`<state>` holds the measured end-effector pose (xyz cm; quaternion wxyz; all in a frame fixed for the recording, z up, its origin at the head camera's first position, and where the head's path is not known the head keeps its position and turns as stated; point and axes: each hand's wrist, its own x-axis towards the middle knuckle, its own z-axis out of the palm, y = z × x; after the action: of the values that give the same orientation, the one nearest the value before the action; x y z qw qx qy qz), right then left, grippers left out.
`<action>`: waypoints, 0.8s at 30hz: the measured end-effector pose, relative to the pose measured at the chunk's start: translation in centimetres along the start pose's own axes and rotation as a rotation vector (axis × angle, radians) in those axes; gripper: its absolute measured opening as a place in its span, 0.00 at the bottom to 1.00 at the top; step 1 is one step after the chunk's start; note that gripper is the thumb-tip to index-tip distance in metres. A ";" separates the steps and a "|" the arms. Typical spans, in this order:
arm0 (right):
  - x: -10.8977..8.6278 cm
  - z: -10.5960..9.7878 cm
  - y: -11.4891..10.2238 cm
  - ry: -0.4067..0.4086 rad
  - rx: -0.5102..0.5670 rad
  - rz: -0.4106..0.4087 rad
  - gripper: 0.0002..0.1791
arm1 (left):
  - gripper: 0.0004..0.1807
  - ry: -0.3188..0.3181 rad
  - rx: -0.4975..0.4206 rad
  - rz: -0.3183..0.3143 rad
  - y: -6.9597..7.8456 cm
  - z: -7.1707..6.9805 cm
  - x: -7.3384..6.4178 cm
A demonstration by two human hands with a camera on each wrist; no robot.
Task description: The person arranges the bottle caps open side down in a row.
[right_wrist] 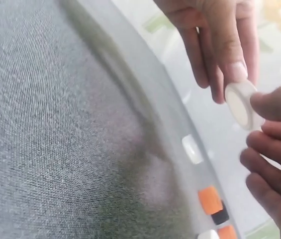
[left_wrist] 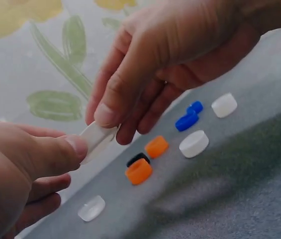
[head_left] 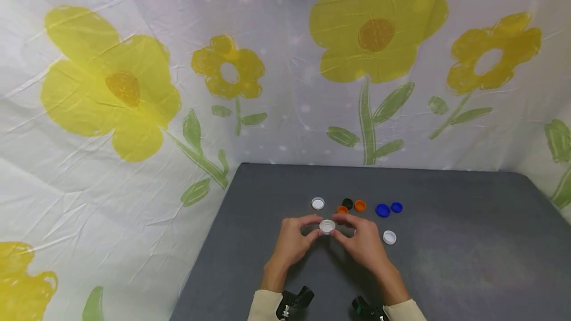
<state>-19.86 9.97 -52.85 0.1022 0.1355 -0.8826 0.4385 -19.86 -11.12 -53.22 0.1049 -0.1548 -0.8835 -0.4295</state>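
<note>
Both hands hold one round white bottle cap (head_left: 327,226) above the dark table, its hollow side facing up. My left hand (head_left: 293,240) pinches its left edge between thumb and fingers. On the opposite edge, my right hand (head_left: 363,243) pinches it the same way. In the left wrist view, the two thumbs lie on the white cap (left_wrist: 99,140) and the other fingers hang below and behind. From the right wrist, the cap (right_wrist: 240,107) appears tilted, its inner face partly covered by the right thumb.
Beyond the hands lie a white cap (head_left: 317,203), two orange caps (head_left: 360,205), a black cap (head_left: 347,203) and two blue caps (head_left: 382,210). Another white cap (head_left: 389,237) sits right of the right hand; a further white one (left_wrist: 194,144) shows in the left wrist view. Flowered cloth (head_left: 285,128) hangs behind the table.
</note>
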 end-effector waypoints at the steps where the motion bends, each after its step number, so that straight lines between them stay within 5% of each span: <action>1: -0.2 -0.1 -0.1 -0.018 0.019 0.007 0.18 | 0.14 -0.004 -0.007 -0.005 0.2 -0.2 -0.3; 6: -1.1 -0.2 -0.5 -0.075 0.116 0.041 0.17 | 0.15 -0.036 -0.047 -0.029 0.8 -0.9 -1.4; 12: -1.9 0.7 -0.5 -0.046 0.208 0.093 0.15 | 0.17 -0.045 -0.083 -0.043 0.7 -1.1 -2.3; 18: -2.1 1.2 -0.6 -0.021 0.338 0.173 0.14 | 0.17 -0.015 -0.128 0.000 0.4 -0.8 -2.8; 24: -2.1 1.2 -0.9 -0.049 0.452 0.343 0.11 | 0.13 0.056 -0.146 0.021 0.6 -0.3 -3.0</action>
<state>-17.64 8.79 -53.51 -0.0277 0.0142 -0.7747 0.6315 -16.86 -11.58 -53.53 0.1227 -0.1593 -0.8447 -0.4960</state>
